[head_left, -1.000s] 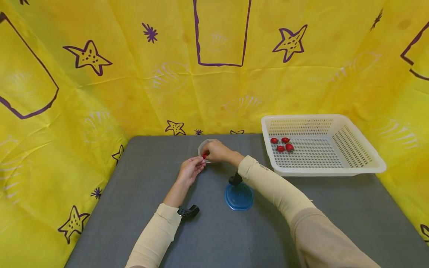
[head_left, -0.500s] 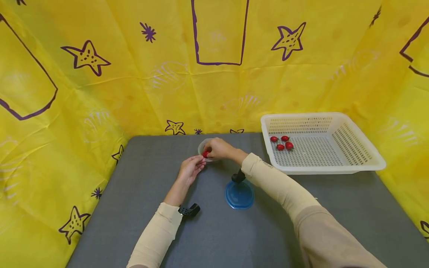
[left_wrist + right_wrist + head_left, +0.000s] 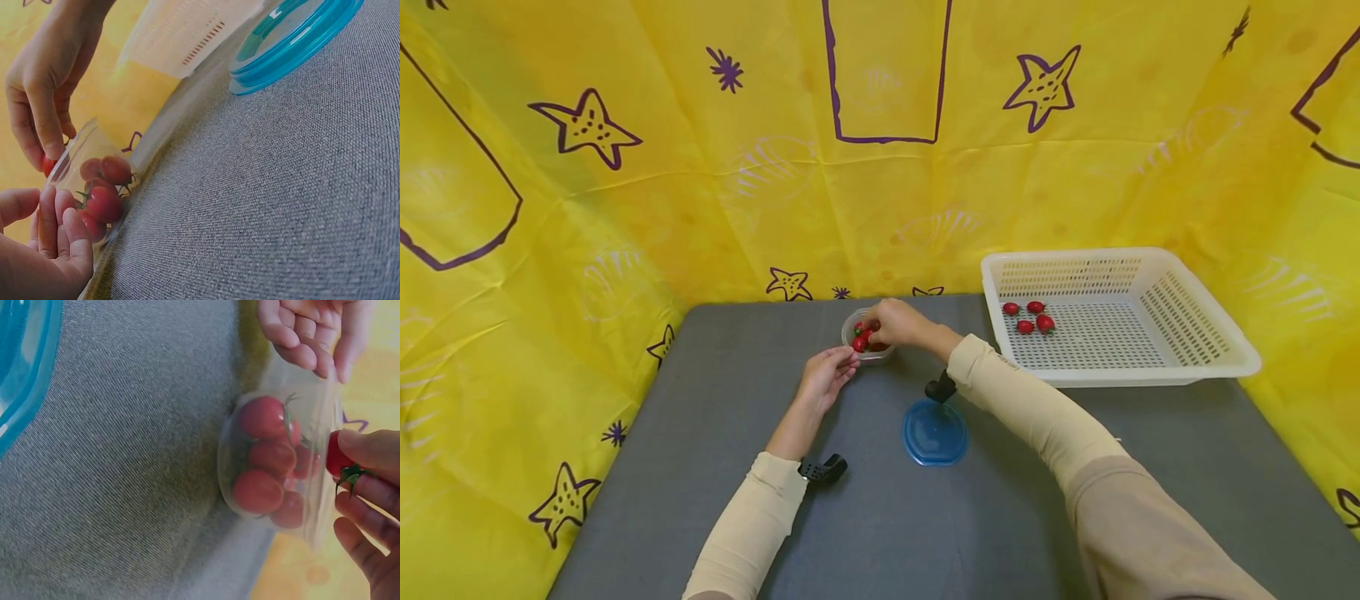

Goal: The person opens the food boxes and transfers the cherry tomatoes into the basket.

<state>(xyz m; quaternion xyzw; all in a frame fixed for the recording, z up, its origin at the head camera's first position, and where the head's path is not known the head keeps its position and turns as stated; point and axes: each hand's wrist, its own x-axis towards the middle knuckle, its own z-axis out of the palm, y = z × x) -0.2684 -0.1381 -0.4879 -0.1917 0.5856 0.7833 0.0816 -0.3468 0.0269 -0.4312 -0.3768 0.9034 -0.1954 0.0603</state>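
A small clear plastic container [image 3: 880,358] with several cherry tomatoes [image 3: 258,490] in it stands near the table's back edge. My left hand [image 3: 827,377] pinches its near-left rim between thumb and fingers, as the right wrist view shows. Above the open mouth, my right hand [image 3: 901,322] holds one red cherry tomato [image 3: 338,454] with a green stalk, thumb on one side and fingers on the other. In the left wrist view that tomato [image 3: 49,165] is partly hidden by the right hand [image 3: 47,94]. Through the clear wall the other tomatoes [image 3: 104,204] show, some with green stalks.
A round blue lid [image 3: 935,433] lies on the grey tabletop [image 3: 880,533] below the right wrist. At the back right stands a white perforated basket [image 3: 1105,375], holding several more tomatoes [image 3: 1045,323] at its left end. Yellow printed cloth [image 3: 880,208] hangs behind and at the sides.
My right hand has drawn up and slightly right from inside the container, so more of the tomatoes show. My left hand stays on the rim.
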